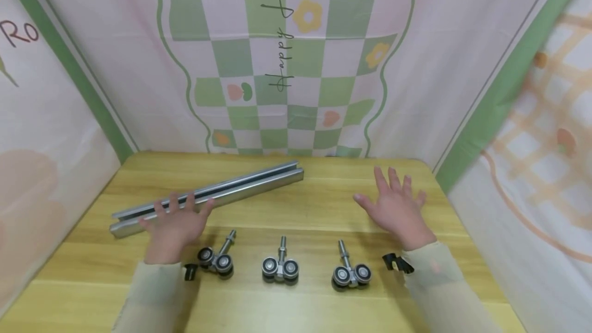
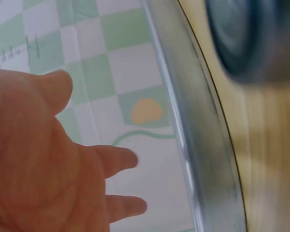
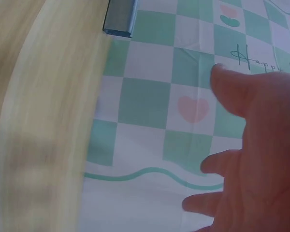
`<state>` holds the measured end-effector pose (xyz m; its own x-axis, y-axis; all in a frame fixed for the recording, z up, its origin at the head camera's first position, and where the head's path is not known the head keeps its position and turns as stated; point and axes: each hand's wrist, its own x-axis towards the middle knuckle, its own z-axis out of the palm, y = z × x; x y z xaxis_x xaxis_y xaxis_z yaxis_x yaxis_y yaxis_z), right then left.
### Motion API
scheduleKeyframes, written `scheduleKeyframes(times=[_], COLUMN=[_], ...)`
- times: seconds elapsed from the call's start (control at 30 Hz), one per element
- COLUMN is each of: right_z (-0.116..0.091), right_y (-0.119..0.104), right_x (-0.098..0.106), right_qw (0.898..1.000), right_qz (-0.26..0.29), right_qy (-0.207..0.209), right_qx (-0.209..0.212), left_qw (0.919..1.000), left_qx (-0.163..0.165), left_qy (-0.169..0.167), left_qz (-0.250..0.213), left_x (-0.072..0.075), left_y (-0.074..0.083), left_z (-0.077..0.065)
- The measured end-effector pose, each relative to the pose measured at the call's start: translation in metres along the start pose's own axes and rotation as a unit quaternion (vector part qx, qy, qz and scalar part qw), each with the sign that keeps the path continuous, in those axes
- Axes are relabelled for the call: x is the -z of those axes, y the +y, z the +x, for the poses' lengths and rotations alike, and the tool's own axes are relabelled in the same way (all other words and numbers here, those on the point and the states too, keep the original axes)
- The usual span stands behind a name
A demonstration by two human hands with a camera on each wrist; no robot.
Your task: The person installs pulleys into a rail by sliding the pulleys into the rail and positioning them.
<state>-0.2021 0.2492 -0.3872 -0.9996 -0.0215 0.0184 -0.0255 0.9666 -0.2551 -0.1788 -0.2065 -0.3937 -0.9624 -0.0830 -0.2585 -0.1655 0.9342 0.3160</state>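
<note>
My left hand (image 1: pixel 178 226) hovers with spread fingers at the near side of a long metal channel rail (image 1: pixel 254 185), holding nothing. The rail lies slanted on the table, its open slot showing. Over the right part of the table, my right hand (image 1: pixel 399 212) is spread too, with nothing in it. Between the hands stand three roller trolleys, each with black-and-silver wheels and a threaded bolt: a left trolley (image 1: pixel 216 261), a middle trolley (image 1: pixel 280 267) and a right trolley (image 1: pixel 351 274). In the left wrist view the rail (image 2: pixel 198 116) runs beyond the fingers.
The wooden table (image 1: pixel 314 307) ends at a checked fabric curtain (image 1: pixel 302 60) behind it. Patterned curtains also hang at the left (image 1: pixel 41 132) and right (image 1: pixel 550 168) sides. Small black parts of the wrist gear show beside both sleeves.
</note>
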Motion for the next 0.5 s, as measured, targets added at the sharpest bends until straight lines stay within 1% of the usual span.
scheduleKeyframes(times=[0.17, 0.37, 0.5], right_z=[0.011, 0.024, 0.034], right_y=[0.001, -0.003, -0.008], right_x=[0.002, 0.006, 0.007], right_qw=[1.000, 0.998, 0.996], right_qz=[0.012, 0.023, 0.049], right_qy=[0.009, 0.022, 0.029], right_qx=[0.026, 0.046, 0.064], left_qw=[0.9997, 0.9991, 0.9982], left_qx=[0.006, 0.024, 0.039], left_qy=[0.018, 0.030, 0.038], left_qz=[-0.019, -0.019, -0.025], left_x=[0.002, 0.008, 0.010], left_y=[-0.023, -0.045, -0.057], left_z=[0.005, 0.002, -0.001])
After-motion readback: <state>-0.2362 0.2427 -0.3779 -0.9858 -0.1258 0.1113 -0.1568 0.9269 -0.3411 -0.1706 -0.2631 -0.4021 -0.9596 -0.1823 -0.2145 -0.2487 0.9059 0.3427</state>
